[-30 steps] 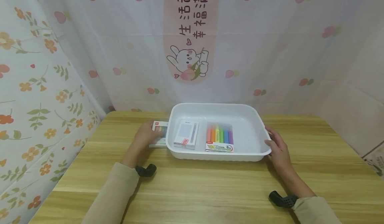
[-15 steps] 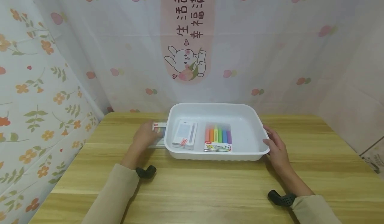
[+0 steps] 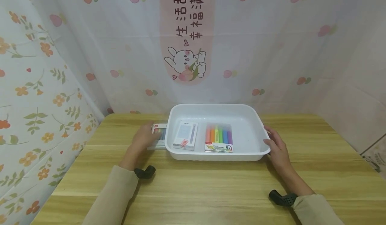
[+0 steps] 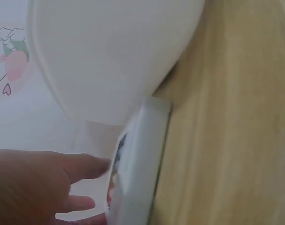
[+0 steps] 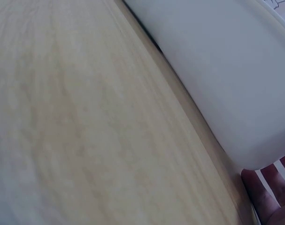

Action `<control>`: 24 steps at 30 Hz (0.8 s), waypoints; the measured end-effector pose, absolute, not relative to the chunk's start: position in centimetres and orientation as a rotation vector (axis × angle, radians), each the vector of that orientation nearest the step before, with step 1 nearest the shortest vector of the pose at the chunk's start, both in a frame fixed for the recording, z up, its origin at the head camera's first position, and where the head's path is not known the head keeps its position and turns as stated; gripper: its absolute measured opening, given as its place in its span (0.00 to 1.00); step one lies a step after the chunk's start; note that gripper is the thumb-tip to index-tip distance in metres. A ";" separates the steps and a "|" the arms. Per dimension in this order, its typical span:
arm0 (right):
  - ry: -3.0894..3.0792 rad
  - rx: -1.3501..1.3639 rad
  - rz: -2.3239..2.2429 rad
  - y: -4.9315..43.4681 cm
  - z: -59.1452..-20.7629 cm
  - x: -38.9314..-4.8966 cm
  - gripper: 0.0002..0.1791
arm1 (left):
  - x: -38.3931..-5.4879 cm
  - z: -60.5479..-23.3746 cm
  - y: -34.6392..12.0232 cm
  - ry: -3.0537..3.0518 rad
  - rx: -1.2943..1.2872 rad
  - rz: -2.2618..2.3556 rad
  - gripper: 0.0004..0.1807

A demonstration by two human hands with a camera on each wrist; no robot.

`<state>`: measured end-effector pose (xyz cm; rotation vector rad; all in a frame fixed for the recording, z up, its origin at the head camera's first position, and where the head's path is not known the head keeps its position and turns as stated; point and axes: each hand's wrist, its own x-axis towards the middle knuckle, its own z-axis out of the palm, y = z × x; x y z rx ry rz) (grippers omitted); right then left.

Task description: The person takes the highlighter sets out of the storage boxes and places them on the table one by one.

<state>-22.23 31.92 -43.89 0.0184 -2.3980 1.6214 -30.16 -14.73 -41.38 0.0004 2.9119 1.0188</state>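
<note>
A white plastic tray (image 3: 214,156) stands on the table. Inside it lie a white box with a red sticker (image 3: 184,136) and a see-through pack of highlighters (image 3: 219,136) in several colours. My right hand (image 3: 278,149) grips the tray's right end, thumb over the rim; the right wrist view shows fingers (image 5: 269,187) by its underside. Left of the tray, my left hand (image 3: 143,138) reaches over a flat white box with a colourful window (image 3: 159,139), partly hidden by hand and tray. In the left wrist view its fairly straight thumb (image 4: 88,166) touches or nearly touches that box's face (image 4: 118,161).
The wooden table (image 3: 196,191) stretches in front of the tray and out to both sides. A printed curtain (image 3: 120,51) hangs right behind the tray, and a flowered curtain (image 3: 45,118) borders the left. Both wrists carry a dark band (image 3: 144,172).
The whole scene shifts slightly left as the head view moves. Both hands keep their places at the flat box and the tray, with hardly any visible movement.
</note>
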 end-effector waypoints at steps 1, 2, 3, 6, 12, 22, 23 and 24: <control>-2.394 0.019 1.627 31.9 -43.9 -22.3 0.27 | -30.1 -41.3 -14.8 2.912 0.000 1.027 0.30; -2.397 0.018 1.625 31.9 -44.0 -22.3 0.27 | -30.0 -41.2 -14.8 2.911 -0.003 1.041 0.29; -2.398 0.017 1.624 31.8 -44.0 -22.3 0.27 | -29.9 -41.0 -14.8 2.912 -0.001 1.051 0.29; -2.393 0.016 1.626 31.8 -44.2 -22.3 0.27 | -29.6 -40.2 -14.5 2.918 -0.015 1.079 0.33; -2.379 0.019 1.631 31.9 -44.3 -22.2 0.27 | -29.0 -38.3 -13.5 2.994 0.055 1.033 0.35; -2.362 0.045 1.637 31.9 -44.3 -22.3 0.27 | -27.9 -36.2 -10.9 3.006 0.141 1.044 0.33; -2.356 0.049 1.638 31.9 -44.3 -22.4 0.27 | -27.8 -35.9 -10.6 2.998 0.147 1.051 0.33; -2.350 0.054 1.640 31.9 -44.2 -22.4 0.27 | -27.7 -35.7 -10.3 2.995 0.143 1.054 0.33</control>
